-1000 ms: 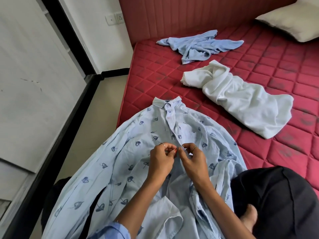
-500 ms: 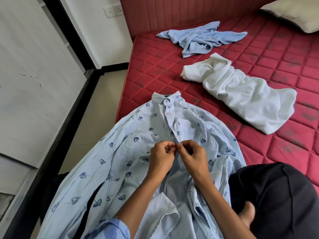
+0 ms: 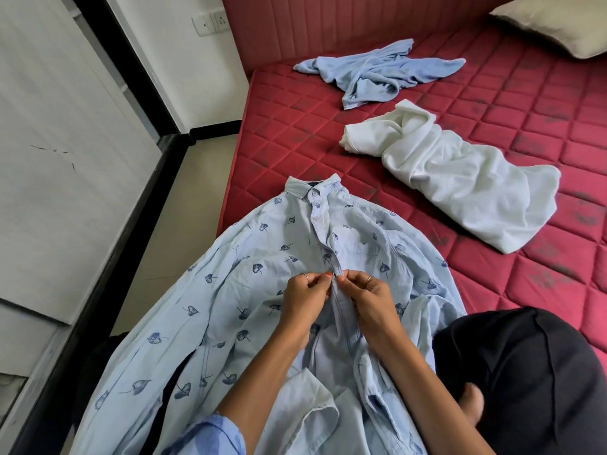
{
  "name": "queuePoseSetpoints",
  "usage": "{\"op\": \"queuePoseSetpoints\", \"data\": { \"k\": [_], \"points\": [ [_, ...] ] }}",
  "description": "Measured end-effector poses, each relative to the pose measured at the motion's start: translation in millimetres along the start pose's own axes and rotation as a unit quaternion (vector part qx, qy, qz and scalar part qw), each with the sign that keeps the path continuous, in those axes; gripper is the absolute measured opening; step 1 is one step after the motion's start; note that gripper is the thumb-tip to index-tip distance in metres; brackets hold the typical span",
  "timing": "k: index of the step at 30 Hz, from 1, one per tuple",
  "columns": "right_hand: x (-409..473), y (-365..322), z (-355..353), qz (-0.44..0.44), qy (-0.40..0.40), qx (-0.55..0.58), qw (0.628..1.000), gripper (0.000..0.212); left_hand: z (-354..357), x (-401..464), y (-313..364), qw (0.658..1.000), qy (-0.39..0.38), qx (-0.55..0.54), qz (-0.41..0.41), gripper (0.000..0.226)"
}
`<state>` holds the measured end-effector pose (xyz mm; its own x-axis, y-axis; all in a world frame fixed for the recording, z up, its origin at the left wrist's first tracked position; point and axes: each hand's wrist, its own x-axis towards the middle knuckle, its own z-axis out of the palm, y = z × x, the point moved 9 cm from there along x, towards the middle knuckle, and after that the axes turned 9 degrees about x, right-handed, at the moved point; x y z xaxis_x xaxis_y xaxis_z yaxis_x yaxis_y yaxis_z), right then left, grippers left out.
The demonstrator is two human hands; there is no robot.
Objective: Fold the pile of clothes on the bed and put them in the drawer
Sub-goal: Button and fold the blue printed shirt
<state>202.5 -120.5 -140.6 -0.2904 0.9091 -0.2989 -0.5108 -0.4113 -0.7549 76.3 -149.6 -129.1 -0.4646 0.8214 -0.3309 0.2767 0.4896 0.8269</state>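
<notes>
left hand (image 3: 307, 298): shirt (image 3: 262, 290) front edge pinched
right hand (image 3: 369, 298): same edge pinched, just beside left
bed (image 3: 295, 126): white garment (image 3: 460, 178), blue garment (image 3: 377, 72) far right

The printed shirt (image 3: 262, 290) under my hands is thin woven cloth, matt and creased, pale blue with dark leaf motifs. My left hand (image 3: 307, 298) and right hand (image 3: 368, 302) pinch its stitched placket; each wears a slim metal ring. The mattress (image 3: 492, 103) is quilted red fabric, faintly sheened, smudged dark in places. The white garment (image 3: 460, 178) looks like soft, thick knit; the blue garment (image 3: 377, 73) like limp jersey. The floor (image 3: 170, 208) is smooth and dull.
</notes>
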Motion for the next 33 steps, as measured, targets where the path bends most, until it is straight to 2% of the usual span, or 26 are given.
{"op": "queuePoseSetpoints", "data": {
  "k": [4,11,14,20,24,29,33],
  "points": [
    [-0.8,1.2,4.6,0.032,-0.015,0.014,0.999,0.012,-1.5,-0.1,3.1,1.0,-0.013,0.013,0.011,0.021],
    [2.4,-0.4,-1.5,0.031,0.0,-0.049,0.998,0.01,-12.0,-5.3,29.8,0.979,0.055,0.147,0.131,0.013],
    [3.5,-0.2,0.9,0.031,-0.005,-0.034,0.999,0.014,-10.0,-8.8,35.6,0.968,0.065,0.18,0.163,0.012],
    [1.8,1.7,8.1,0.064,-0.026,0.053,0.996,0.014,-7.8,-6.1,32.9,0.981,0.054,0.136,0.124,0.013],
    [2.8,-4.4,9.1,0.02,-0.065,-0.068,0.995,0.008,-10.9,-4.2,27.7,0.984,0.049,0.135,0.107,0.012],
    [5.0,-5.9,7.1,-0.007,-0.07,-0.102,0.992,0.01,-9.7,-3.2,21.1,0.99,0.019,0.107,0.087,0.012],
    [5.7,-7.9,7.8,-0.042,-0.062,-0.206,0.976,0.011,-11.2,-6.8,16.8,0.993,0.025,0.083,0.078,0.01]
  ]
}}
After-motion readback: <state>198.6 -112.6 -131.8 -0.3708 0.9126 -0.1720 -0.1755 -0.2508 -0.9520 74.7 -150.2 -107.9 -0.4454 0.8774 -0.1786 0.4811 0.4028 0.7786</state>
